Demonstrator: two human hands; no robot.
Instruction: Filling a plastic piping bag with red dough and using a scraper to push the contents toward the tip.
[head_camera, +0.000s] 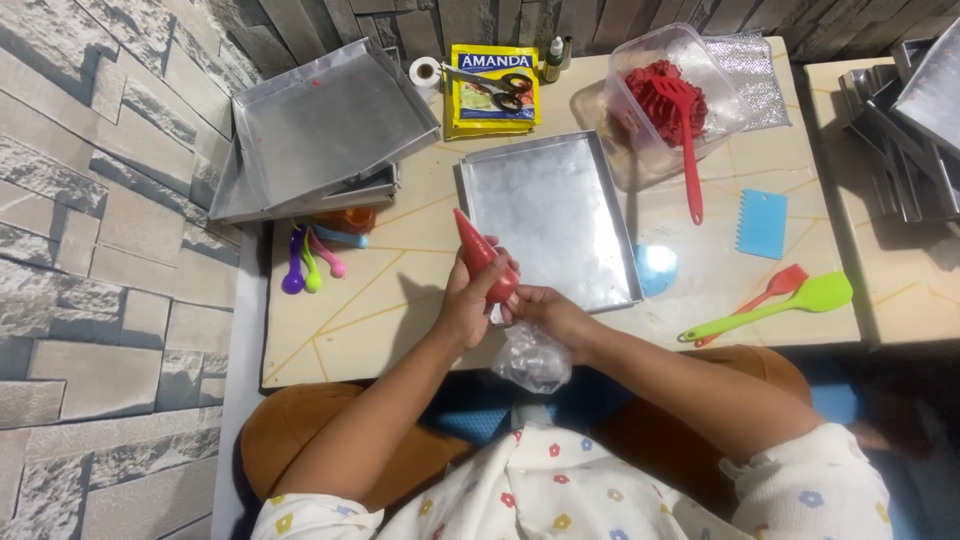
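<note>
A clear piping bag (481, 255) filled with red paste points up and to the left, tip over the table. My left hand (466, 303) is wrapped around its filled body. My right hand (541, 308) pinches the bag just below the filling, where the empty plastic tail (532, 360) hangs crumpled toward my lap. An empty rectangular metal baking tray (550, 215) lies flat just beyond both hands.
Stacked metal trays (320, 130) sit at the far left, with coloured measuring spoons (310, 262) below them. A clear tub of red paste with a red spatula (688, 140), a yellow packet with scissors (492, 88), a blue scraper (762, 223) and a green spatula (790, 303) lie around. More pans (910, 120) stand at right.
</note>
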